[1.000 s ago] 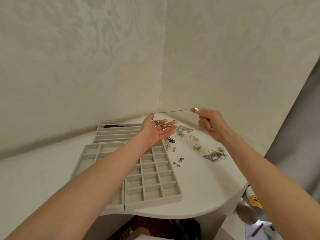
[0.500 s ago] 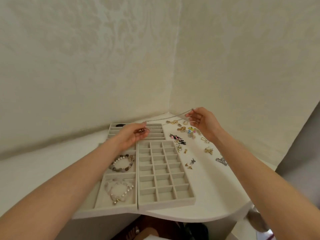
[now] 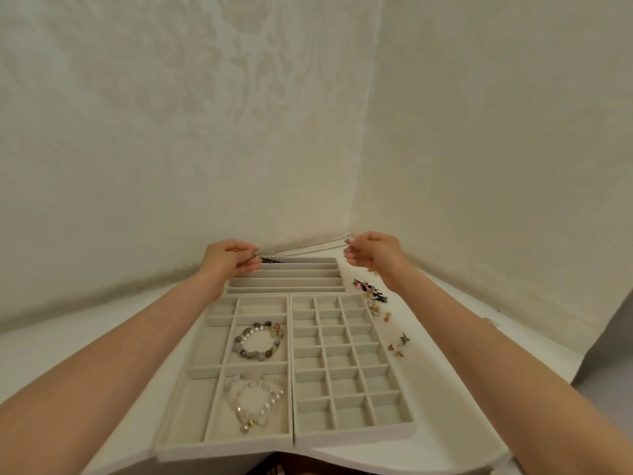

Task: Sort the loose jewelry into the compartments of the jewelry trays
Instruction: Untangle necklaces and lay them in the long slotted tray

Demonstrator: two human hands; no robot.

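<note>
Now both hands are raised over the far end of the bench [image 3: 445,358], each pinching one end of a thin silver chain [image 3: 303,246]. The left hand [image 3: 230,264] grips its end between thumb and curled fingers. The right hand [image 3: 371,252] pinches the other end at its fingertips, with the remaining fingers curled beneath. The chain runs nearly taut between them, in the air just above the back edge of the long-slot tray [image 3: 287,282], and touches nothing else. That tray lies crosswise at the far end, near the corner where the two patterned walls [image 3: 171,132] meet. Something dark shows in its farthest slot, too hidden to identify.

Nearer the person, two more trays sit side by side, touching. The left tray [image 3: 205,347] has larger compartments. A bracelet of grey, brown and pearl beads [image 3: 260,355] lies in one middle compartment, and a pale pearl bracelet [image 3: 274,399] with a gold clasp lies in the compartment just nearer. The grid tray [image 3: 342,354] on the right has many small square cells.

Loose jewelry remains on the bench to the right of the grid tray. A cluster of small earrings [image 3: 371,296] in black, pink and gold lies below the right wrist, and a few separate pieces [image 3: 399,344] lie further toward the person.
</note>
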